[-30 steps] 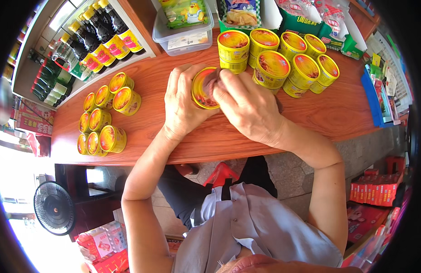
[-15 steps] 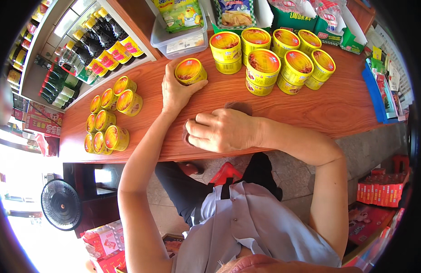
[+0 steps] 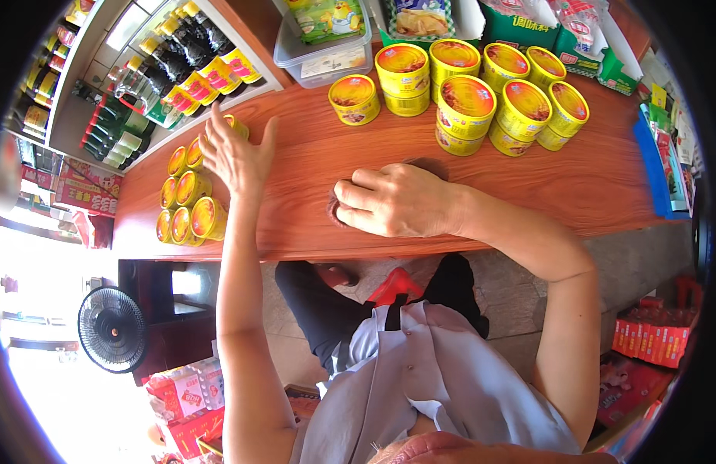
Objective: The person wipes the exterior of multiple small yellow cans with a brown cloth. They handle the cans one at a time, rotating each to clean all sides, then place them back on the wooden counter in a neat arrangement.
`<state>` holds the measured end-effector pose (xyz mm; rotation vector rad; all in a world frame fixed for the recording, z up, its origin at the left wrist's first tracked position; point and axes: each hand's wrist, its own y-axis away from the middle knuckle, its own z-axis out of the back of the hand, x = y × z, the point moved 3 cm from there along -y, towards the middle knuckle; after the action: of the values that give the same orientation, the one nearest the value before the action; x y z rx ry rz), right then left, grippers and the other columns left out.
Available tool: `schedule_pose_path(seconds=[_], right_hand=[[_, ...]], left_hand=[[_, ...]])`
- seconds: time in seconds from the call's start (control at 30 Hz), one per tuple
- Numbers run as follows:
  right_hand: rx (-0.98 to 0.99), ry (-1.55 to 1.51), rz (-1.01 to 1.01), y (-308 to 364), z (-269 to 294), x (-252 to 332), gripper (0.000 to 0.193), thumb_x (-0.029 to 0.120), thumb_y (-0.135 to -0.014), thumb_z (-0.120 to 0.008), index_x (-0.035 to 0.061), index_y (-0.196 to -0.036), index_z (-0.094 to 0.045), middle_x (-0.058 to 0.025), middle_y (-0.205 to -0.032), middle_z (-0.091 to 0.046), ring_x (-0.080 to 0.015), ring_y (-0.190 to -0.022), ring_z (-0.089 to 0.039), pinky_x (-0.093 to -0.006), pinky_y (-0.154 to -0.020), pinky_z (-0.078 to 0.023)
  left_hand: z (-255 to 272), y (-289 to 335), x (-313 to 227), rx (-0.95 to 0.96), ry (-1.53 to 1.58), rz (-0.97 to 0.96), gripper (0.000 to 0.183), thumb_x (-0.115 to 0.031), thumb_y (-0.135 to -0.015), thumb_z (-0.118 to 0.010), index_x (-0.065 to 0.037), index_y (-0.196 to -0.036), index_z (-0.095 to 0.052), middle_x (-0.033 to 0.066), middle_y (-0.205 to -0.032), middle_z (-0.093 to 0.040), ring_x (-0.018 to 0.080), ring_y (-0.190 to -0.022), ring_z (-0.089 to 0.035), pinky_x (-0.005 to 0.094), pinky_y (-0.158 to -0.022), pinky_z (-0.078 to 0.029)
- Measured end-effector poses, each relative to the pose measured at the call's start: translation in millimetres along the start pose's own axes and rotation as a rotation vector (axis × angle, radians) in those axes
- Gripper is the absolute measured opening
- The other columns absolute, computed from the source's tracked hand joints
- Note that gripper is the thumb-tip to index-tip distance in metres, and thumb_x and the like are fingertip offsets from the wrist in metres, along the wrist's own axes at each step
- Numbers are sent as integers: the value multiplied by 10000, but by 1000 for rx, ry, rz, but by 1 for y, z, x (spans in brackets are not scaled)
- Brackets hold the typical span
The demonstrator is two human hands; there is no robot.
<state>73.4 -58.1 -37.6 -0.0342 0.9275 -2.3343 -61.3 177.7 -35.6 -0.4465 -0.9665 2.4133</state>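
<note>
My left hand point(image 3: 240, 158) is raised with its fingers spread and nothing in it. It partly covers the left group of round yellow cans, one of which is a front can point(image 3: 208, 220). On the wooden counter, my right hand point(image 3: 396, 199) presses down with curled fingers on a brown cloth point(image 3: 429, 165), whose edges stick out around it. A lone yellow can point(image 3: 355, 100) stands at the left end of the stacked cans. Those stand two high, among them a front stack point(image 3: 464, 112).
Behind the stacks are a clear plastic tub point(image 3: 327, 63) with a green packet and a green carton point(image 3: 520, 29) of packets. A bottle shelf point(image 3: 184, 73) borders the counter point(image 3: 574, 185) on the left; a blue tray point(image 3: 661, 166) lies at right. A black fan point(image 3: 112, 330) stands below left.
My left hand has let go of the lone can beside the stacks and moved left, opening over the left group. My right hand stays on the cloth; the whole view has shifted slightly.
</note>
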Motion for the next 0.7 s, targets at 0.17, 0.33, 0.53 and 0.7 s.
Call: schedule_pose_path(seconds=[0.17,0.33,0.53,0.7], right_hand=[[0,13,16,-3,-4,4,169,175,-852,-656,70,-981,-686,-56,-1032,-600,-166,-893,-617,-277,-603,-597],[-70,49,-35,-8,3,3,206,178,-819,-674,76,-998,-683,-53,-1026,-577,-146,-834,-598,-269,-580,-585],[-221,25,-222,-6,9,-16,224,150,-850,-689,64,-1056,-706,-59,-1034,-587,-188,-872,-632,-311,-643,-584],[-320,142,-321,-4,23,-28,274,74,-820,-726,57,-1093,-714,-70,-1072,-615,-204,-886,-671,-319,-668,-590]], left_hand=[[-4,18,50,195,97,40,1100,-510,-772,-846,-61,-1584,-255,274,-1423,-524,463,-1269,-520,583,-1064,-405],[-1,38,27,207,558,63,1219,-385,-666,-964,-31,-1573,-232,269,-1366,-565,430,-1246,-565,492,-1077,-438],[10,42,5,525,665,187,964,-364,-632,-979,3,-1372,-483,241,-1356,-584,339,-1234,-612,455,-1023,-499],[32,31,-58,-30,705,-447,856,-201,-584,-971,-41,-1289,-512,178,-1185,-607,380,-1096,-613,459,-937,-522]])
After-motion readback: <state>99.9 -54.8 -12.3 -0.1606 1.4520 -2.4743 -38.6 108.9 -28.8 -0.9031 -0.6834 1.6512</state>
